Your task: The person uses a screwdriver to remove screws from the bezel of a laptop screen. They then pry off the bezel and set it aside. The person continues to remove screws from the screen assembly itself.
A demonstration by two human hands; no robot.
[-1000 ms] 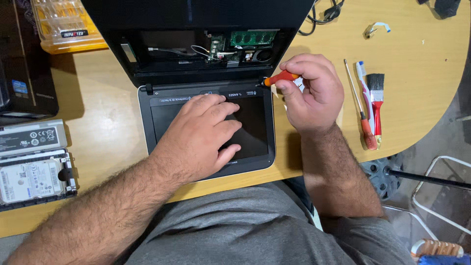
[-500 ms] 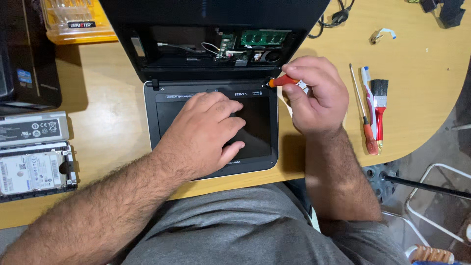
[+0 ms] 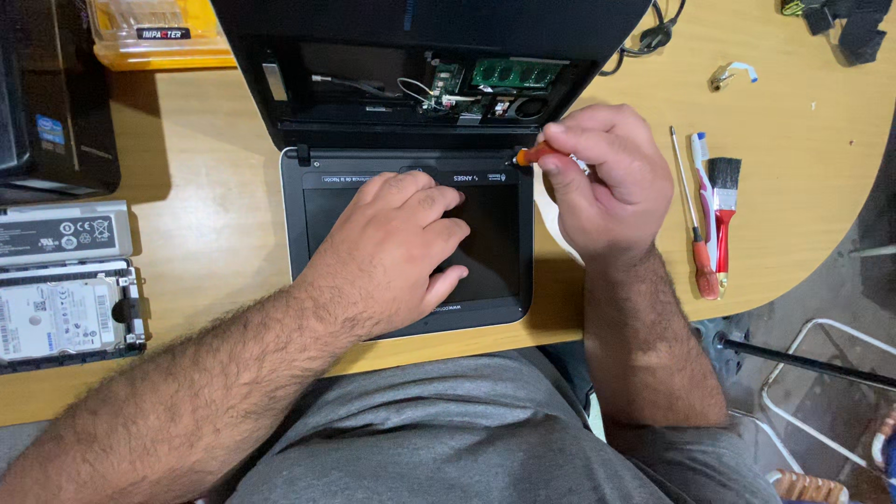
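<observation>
My left hand [image 3: 397,247] lies spread flat on the laptop [image 3: 411,233] screen. My right hand [image 3: 607,177] pinches an orange screwdriver [image 3: 530,155] at the right hinge corner. The open base shows a green memory stick [image 3: 518,73]. Yellow parts box [image 3: 154,33] sits top left. Laptop overhangs the wooden table [image 3: 793,159] near its front edge; brush [image 3: 723,201] lies right.

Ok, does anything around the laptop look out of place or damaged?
Nothing damaged or spilled. The laptop lies with its base open, its green memory board and loose wires bare. The left hand presses the lid; the right hand holds an orange screwdriver at the hinge.
</observation>
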